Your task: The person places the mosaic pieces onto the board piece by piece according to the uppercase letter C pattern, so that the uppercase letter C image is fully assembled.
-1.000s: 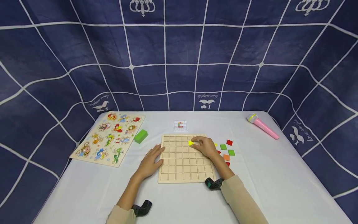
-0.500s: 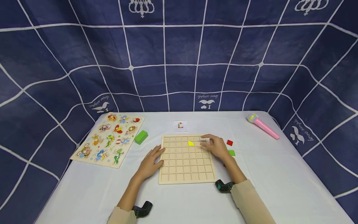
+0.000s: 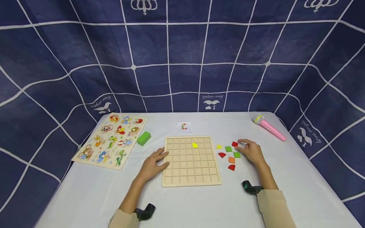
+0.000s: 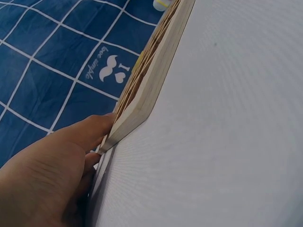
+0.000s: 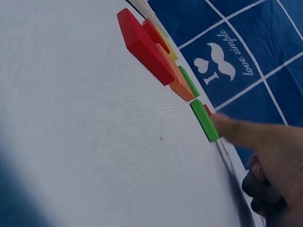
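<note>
A wooden grid board (image 3: 191, 177) lies on the table with one yellow quarter-round tile (image 3: 195, 145) in a cell of its upper part. My left hand (image 3: 152, 164) rests at the board's left edge, fingers extended; in the left wrist view its thumb touches the board's side (image 4: 151, 85). To the right of the board, my right hand (image 3: 252, 152) has its thumb and forefinger apart, with the tips right at a red square tile (image 3: 234, 144). In the right wrist view a green tile (image 5: 204, 120) stands in front of the thumb, and the red square mostly hides behind it.
Beside the board lie more tiles: yellow (image 3: 219, 146), green (image 3: 228, 148), orange (image 3: 231, 160) and red (image 3: 231, 167). A pattern card (image 3: 184, 127) sits behind the board. An insect puzzle (image 3: 111, 142) and green block (image 3: 144, 138) are left, a pink toy microphone (image 3: 269, 128) far right.
My right hand has let go of the yellow tile, which stays in its cell, and has moved right to the red square. The left hand keeps its place at the board.
</note>
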Demonstrator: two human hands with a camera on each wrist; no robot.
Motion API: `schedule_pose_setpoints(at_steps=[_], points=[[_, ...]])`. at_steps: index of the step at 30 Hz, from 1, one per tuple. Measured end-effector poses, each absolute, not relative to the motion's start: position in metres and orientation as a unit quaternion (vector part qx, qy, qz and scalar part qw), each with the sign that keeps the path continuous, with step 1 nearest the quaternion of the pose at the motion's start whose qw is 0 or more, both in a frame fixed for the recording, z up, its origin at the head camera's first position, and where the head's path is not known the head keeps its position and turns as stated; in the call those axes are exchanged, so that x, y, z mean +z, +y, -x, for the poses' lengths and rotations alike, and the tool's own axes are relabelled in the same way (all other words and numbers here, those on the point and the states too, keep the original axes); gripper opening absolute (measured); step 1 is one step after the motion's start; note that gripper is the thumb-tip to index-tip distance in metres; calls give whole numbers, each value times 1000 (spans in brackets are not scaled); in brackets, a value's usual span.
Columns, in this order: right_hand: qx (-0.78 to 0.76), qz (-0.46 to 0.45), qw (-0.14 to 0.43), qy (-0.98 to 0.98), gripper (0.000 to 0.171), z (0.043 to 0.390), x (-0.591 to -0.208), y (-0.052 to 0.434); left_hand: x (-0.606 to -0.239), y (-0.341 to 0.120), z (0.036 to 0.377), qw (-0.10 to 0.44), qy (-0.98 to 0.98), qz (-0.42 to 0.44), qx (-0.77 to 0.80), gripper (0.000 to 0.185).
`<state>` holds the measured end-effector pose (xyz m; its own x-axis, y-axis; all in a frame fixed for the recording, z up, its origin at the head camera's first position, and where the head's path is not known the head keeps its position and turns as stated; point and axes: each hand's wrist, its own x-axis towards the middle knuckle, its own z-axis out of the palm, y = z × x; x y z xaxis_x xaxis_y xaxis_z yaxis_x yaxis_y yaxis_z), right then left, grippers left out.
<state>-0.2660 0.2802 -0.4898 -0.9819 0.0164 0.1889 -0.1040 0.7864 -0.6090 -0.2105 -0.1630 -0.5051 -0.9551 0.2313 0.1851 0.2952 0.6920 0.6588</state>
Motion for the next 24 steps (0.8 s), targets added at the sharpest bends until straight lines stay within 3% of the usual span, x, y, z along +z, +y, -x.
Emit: schedule_pose_setpoints(at_steps=[8,14,24], points=[[314,-26,110,-943,28,267,-494,284,-504,-163,211,46,-919,146,-364,52],[314,-34,107,-943,35,271,-497,286,-503,-163,211,44,-919,152,-361,53],[322,-48,116,-938,31,271,-495,281,-505,-163,211,48,-920,144,-361,56]])
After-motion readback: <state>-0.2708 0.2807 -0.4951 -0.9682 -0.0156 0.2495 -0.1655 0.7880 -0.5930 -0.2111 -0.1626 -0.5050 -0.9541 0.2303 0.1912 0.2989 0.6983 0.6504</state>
